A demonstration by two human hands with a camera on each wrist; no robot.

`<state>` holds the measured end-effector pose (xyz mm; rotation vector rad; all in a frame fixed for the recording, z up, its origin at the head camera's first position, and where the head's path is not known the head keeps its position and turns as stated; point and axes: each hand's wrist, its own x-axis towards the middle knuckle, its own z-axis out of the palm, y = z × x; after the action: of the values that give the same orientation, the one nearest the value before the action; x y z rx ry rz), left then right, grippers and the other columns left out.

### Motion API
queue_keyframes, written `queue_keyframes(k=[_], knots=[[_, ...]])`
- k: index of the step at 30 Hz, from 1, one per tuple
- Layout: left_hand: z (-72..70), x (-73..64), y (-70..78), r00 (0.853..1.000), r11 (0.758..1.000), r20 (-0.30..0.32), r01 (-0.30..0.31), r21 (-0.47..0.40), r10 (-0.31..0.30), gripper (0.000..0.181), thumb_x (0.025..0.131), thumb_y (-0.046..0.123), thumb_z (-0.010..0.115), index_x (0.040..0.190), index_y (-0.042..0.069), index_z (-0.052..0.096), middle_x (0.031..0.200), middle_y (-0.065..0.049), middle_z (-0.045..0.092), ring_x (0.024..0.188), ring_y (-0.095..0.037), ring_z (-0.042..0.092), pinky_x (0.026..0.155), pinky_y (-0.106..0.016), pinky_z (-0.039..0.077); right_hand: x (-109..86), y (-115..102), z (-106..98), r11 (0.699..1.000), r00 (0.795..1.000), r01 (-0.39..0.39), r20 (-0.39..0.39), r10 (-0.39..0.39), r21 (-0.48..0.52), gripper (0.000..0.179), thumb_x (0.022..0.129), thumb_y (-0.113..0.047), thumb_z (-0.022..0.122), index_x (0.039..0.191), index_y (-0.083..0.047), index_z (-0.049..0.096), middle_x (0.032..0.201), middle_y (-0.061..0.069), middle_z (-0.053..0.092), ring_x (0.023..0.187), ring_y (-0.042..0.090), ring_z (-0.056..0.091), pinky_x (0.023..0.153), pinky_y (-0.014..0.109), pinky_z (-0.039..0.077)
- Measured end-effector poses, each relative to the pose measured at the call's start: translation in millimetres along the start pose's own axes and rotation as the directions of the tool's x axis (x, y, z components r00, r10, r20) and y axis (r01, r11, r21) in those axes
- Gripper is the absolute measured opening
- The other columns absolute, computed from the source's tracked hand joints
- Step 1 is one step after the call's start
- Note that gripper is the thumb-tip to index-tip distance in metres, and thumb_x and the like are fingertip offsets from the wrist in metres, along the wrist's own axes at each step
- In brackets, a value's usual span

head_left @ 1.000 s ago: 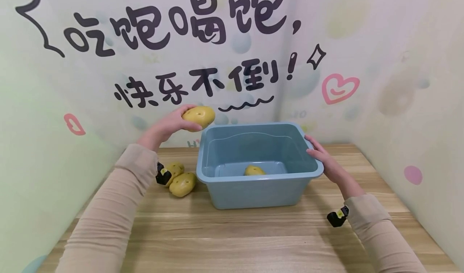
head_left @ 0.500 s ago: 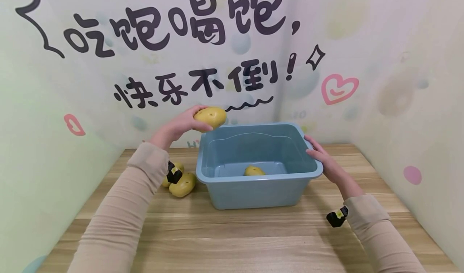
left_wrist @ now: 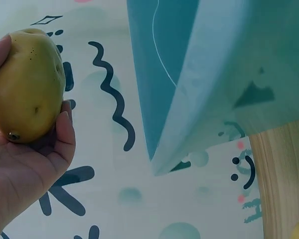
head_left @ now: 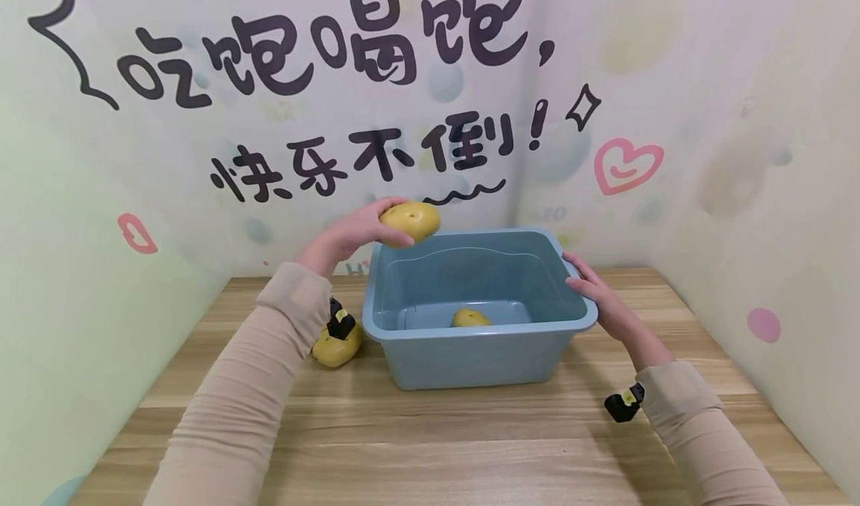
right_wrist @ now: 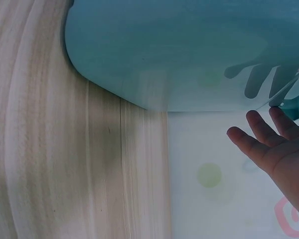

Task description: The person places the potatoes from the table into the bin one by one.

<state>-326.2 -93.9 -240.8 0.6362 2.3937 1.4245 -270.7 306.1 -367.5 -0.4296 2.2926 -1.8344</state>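
Observation:
In the head view my left hand (head_left: 356,231) grips a yellow potato (head_left: 411,221) above the left back part of a light blue plastic bin (head_left: 470,357). The left wrist view has fingers and thumb around this potato (left_wrist: 27,87), beside the bin's corner (left_wrist: 204,74). My right hand (head_left: 602,297) rests at the bin's right rim, thumb at the edge. Seen from the right wrist, several fingers (right_wrist: 259,142) stretch out fairly straight near the bin wall (right_wrist: 164,59). Another potato (head_left: 470,317) lies on the bin's floor, partly hidden by the front rim.
A potato (head_left: 337,348) lies on the wooden table (head_left: 430,446) left of the bin, partly covered by the black left wrist camera (head_left: 340,321). Behind the table stands a wall (head_left: 302,118) with large dark lettering. A side wall (head_left: 793,215) borders the right.
My left hand has carried the potato rightward, from left of the bin to over its left back rim. The left sleeve now hides a potato on the table. The right hand stays put.

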Motion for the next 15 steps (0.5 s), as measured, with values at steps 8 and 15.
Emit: queue_keyframes(k=[8,15], knots=[[9.9,6.8,2.7,1.000,1.000,0.027,-0.015,0.023,0.015,0.071,0.072,0.016,0.071,0.135,0.013,0.039,0.117,-0.009,0.047,0.102,-0.023,0.043,0.090,-0.036,0.033,0.2,0,0,1.000,1.000,0.011,0.006,-0.011,0.006,0.065,0.096,-0.029,0.034,0.147,-0.013,-0.004,0.151,0.018,-0.004,0.134,0.039,0.011,0.082,0.015,0.039],[18.5,12.4,5.7,0.998,0.999,0.049,-0.029,0.024,0.027,0.072,0.072,0.017,0.071,0.136,0.013,0.038,0.120,-0.009,0.046,0.103,-0.024,0.043,0.092,-0.037,0.032,0.6,1,-1,1.000,1.000,0.012,0.009,-0.012,0.004,0.065,0.096,-0.029,0.033,0.147,-0.013,-0.004,0.151,0.018,-0.003,0.134,0.039,0.010,0.083,0.016,0.038]])
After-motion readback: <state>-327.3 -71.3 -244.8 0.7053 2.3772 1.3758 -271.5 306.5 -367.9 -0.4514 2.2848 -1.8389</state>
